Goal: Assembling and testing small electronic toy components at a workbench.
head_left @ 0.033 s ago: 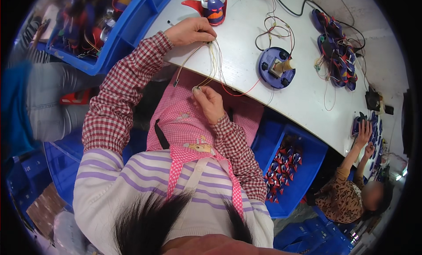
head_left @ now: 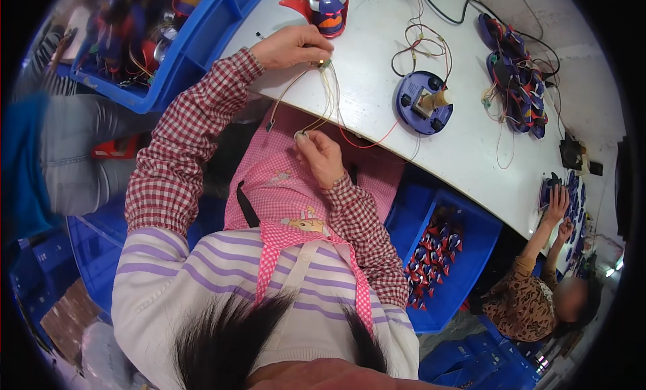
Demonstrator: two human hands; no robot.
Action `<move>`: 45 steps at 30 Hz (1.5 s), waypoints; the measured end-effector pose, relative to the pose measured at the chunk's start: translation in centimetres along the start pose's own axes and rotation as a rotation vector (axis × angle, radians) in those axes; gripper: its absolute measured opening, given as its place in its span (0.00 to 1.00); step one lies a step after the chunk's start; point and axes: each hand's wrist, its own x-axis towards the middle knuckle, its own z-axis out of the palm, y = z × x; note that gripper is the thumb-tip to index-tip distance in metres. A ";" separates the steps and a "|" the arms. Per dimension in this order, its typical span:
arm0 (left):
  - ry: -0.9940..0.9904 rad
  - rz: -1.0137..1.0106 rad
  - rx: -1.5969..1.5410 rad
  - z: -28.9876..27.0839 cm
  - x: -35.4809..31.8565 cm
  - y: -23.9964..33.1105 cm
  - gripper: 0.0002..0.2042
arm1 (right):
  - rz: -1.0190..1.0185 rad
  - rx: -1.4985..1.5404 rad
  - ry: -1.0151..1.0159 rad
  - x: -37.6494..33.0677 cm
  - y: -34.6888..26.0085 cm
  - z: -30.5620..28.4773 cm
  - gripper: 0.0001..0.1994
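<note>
Hands (head_left: 306, 101) stretch wires (head_left: 328, 94) over white table (head_left: 377, 47); blue bins (head_left: 202, 27) around.

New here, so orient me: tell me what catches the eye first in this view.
Both hands stand out: the left hand rests on the white table, the right hand sits over the pink apron, thin wires strung between them. A round purple base lies right of the wires; a blue bin of red-blue parts sits below.
</note>
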 end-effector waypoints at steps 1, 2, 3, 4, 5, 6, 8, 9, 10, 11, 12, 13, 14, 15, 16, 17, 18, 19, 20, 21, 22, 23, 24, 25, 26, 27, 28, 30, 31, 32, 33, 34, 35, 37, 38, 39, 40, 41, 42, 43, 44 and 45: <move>0.051 0.004 0.021 -0.1 -0.6 0.1 0.09 | 0.001 -0.008 -0.016 0.1 0.1 0.1 0.11; 0.225 0.060 0.078 0.0 -1.3 1.1 0.10 | 0.011 -0.003 -0.023 -0.1 0.2 0.2 0.11; 0.398 0.119 0.137 0.2 -2.3 2.7 0.12 | 0.021 0.036 -0.024 -0.2 -0.1 0.1 0.11; 0.388 0.115 0.136 0.6 -3.8 3.7 0.12 | 0.029 0.078 -0.016 -0.2 -0.5 -0.1 0.10; 0.443 0.024 0.063 0.8 -5.8 4.6 0.12 | 0.039 0.120 -0.008 -0.1 -0.8 -0.3 0.10; 0.500 -0.071 -0.002 0.8 -8.0 5.6 0.13 | 0.047 0.164 -0.009 0.0 -0.9 -0.3 0.09; 0.450 -0.254 0.040 2.1 -12.0 6.7 0.12 | 0.058 0.190 -0.020 0.4 -0.8 -0.3 0.09; 0.452 -0.265 0.043 2.9 -13.1 6.8 0.12 | 0.066 0.208 -0.035 0.5 -0.8 -0.2 0.09; 0.444 -0.269 0.111 3.6 -14.1 6.8 0.12 | 0.073 0.226 -0.052 0.5 -0.8 -0.1 0.08; 0.434 -0.270 0.177 4.1 -14.8 6.6 0.12 | 0.080 0.243 -0.066 0.4 -0.9 0.1 0.08; 0.440 -0.278 0.180 4.5 -15.1 6.2 0.12 | 0.085 0.241 -0.075 0.5 -1.0 0.2 0.08; 0.446 -0.291 0.188 5.0 -15.2 5.9 0.11 | 0.084 0.241 -0.090 0.5 -1.1 0.4 0.08; 0.450 -0.302 0.195 5.4 -15.2 5.6 0.11 | 0.082 0.241 -0.104 0.4 -1.3 0.5 0.08; 0.454 -0.312 0.202 5.7 -15.3 5.4 0.10 | 0.079 0.242 -0.116 0.4 -1.4 0.7 0.08; 0.457 -0.321 0.210 5.7 -15.3 5.3 0.10 | 0.075 0.243 -0.128 0.3 -1.6 0.8 0.08; 0.453 -0.318 0.208 5.7 -15.3 5.2 0.10 | 0.073 0.244 -0.123 0.3 -1.7 0.9 0.08; 0.457 -0.372 0.071 5.7 -15.3 5.2 0.09 | 0.071 0.259 -0.118 0.4 -1.7 1.0 0.08; 0.457 -0.426 -0.066 5.7 -15.4 5.3 0.08 | 0.069 0.274 -0.111 0.4 -1.8 1.1 0.08; 0.455 -0.480 -0.204 5.7 -15.4 5.3 0.07 | 0.067 0.290 -0.105 0.4 -1.9 1.3 0.08; 0.451 -0.533 -0.343 5.7 -15.4 5.3 0.07 | 0.065 0.305 -0.098 0.4 -1.9 1.4 0.08; 0.449 -0.532 -0.344 5.6 -15.3 5.5 0.07 | 0.065 0.305 -0.095 0.3 -2.1 1.4 0.08; 0.448 -0.555 -0.431 5.5 -15.2 5.8 0.07 | 0.038 0.249 -0.081 0.3 -2.2 1.5 0.07; 0.446 -0.576 -0.518 5.3 -15.0 6.1 0.06 | 0.012 0.193 -0.067 0.2 -2.4 1.6 0.07; 0.444 -0.596 -0.606 5.2 -14.9 6.4 0.06 | -0.015 0.135 -0.053 0.1 -2.6 1.7 0.07; 0.441 -0.615 -0.694 5.1 -14.8 6.6 0.06 | -0.043 0.077 -0.040 -0.1 -2.7 1.8 0.07; 0.446 -0.606 -0.695 5.2 -14.8 6.5 0.06 | -0.050 0.071 -0.042 0.0 -2.8 1.8 0.07; 0.456 -0.587 -0.639 5.4 -14.8 6.5 0.07 | -0.064 0.002 -0.021 -0.1 -3.0 1.9 0.07; 0.476 -0.544 -0.526 5.9 -14.8 6.4 0.07 | -0.097 -0.137 0.026 -0.5 -3.3 2.2 0.06; 0.487 -0.519 -0.470 6.1 -14.7 6.5 0.07 | -0.117 -0.206 0.050 -0.7 -3.6 2.3 0.06; 0.489 -0.495 -0.470 6.1 -14.3 6.6 0.07 | -0.138 -0.214 0.057 -0.5 -3.7 2.3 0.06; 0.478 -0.499 -0.469 6.1 -14.0 6.7 0.07 | -0.190 -0.249 0.074 -0.3 -3.5 2.2 0.06; 0.466 -0.508 -0.466 6.1 -14.1 6.9 0.07 | -0.239 -0.282 0.091 -0.4 -3.1 2.2 0.06; 0.453 -0.516 -0.463 6.1 -14.2 7.2 0.08 | -0.287 -0.315 0.108 -0.4 -2.7 2.2 0.06; 0.443 -0.506 -0.459 6.2 -14.2 7.5 0.08 | -0.352 -0.353 0.131 -0.5 -2.4 2.2 0.06; 0.435 -0.494 -0.456 6.3 -14.2 7.5 0.08 | -0.347 -0.355 0.136 -0.6 -2.3 2.2 0.07; 0.428 -0.482 -0.452 6.3 -14.2 7.5 0.07 | -0.342 -0.358 0.140 -0.6 -2.2 2.2 0.07; 0.421 -0.471 -0.448 6.4 -14.1 7.5 0.07 | -0.337 -0.360 0.143 -0.6 -2.2 2.2 0.07; 0.415 -0.460 -0.443 6.4 -14.1 7.5 0.07 | -0.332 -0.362 0.147 -0.6 -2.2 2.2 0.07; 0.421 -0.444 -0.442 6.5 -14.1 7.5 0.07 | -0.348 -0.368 0.148 -0.5 -2.4 2.2 0.07; 0.436 -0.444 -0.441 6.5 -14.1 7.4 0.07 | -0.355 -0.374 0.142 -0.5 -2.5 2.3 0.07; 0.447 -0.446 -0.443 6.7 -14.2 7.4 0.06 | -0.357 -0.380 0.139 -0.6 -2.5 2.3 0.07; 0.458 -0.450 -0.445 6.8 -14.3 7.3 0.06 | -0.359 -0.386 0.136 -0.7 -2.5 2.3 0.07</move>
